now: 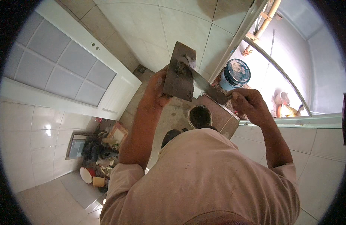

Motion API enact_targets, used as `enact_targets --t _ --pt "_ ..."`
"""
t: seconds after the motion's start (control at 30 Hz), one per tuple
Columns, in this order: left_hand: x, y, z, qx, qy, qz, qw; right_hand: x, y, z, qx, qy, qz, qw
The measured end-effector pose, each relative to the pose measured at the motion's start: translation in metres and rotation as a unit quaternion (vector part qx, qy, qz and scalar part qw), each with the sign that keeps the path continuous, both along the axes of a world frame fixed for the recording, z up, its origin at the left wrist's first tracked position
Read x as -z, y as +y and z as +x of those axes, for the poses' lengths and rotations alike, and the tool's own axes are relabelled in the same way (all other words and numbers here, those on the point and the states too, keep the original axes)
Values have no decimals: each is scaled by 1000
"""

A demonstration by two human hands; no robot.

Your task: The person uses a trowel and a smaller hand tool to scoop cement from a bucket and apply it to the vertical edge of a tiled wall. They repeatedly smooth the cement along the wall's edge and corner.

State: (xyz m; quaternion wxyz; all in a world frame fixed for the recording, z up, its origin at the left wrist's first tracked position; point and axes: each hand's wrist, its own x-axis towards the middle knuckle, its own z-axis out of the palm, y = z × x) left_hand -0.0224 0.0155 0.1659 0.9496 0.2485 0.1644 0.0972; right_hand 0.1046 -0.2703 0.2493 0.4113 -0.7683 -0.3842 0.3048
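Mortar (183,67) clings to the face of a flat, dark rectangular board (177,87), which is held up in front of the chest, toward the upper middle of the view. Left hand (158,85) grips the board from its left side; the palm sits against that edge, with part of the hand showing just past the lower left corner. Most of its fingers are hidden behind the board, so how tightly they wrap cannot be told, but the hand is closed on it rather than spread. Right hand (251,105) is curled into a loose fist around the near end of a scraper (210,90), thumb and forefinger pinching it where the blade begins; the handle itself is mostly covered by the hand. The scraper slants up and leftward from that grip, its far end at the right edge of the board; whether it presses on the mortar is hard to tell.

Below the two hands, an open bucket (189,117) with a dark inside stands on the floor, close to the front of the pale shirt (206,172). Near the doorway, beyond the right hand, is a blue bucket (227,83) with a dark, smeared top. A white door (122,90) with frosted panes stands at left.
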Motion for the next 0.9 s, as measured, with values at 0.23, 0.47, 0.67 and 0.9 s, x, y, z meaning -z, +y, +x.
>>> enact_targets --t 0.23,0.47,0.67,0.9 --pt "9 7 22 50 -37 -25 998 7 13 25 -28 -279 19 960" --pt "23 -2 49 -33 88 57 994 50 1 49 -34 134 -65 988" --pt "22 15 81 -90 95 44 990 55 -11 78 -44 223 36 973" --pt "53 53 30 -93 57 350 931 -154 6 109 -157 177 474 848"
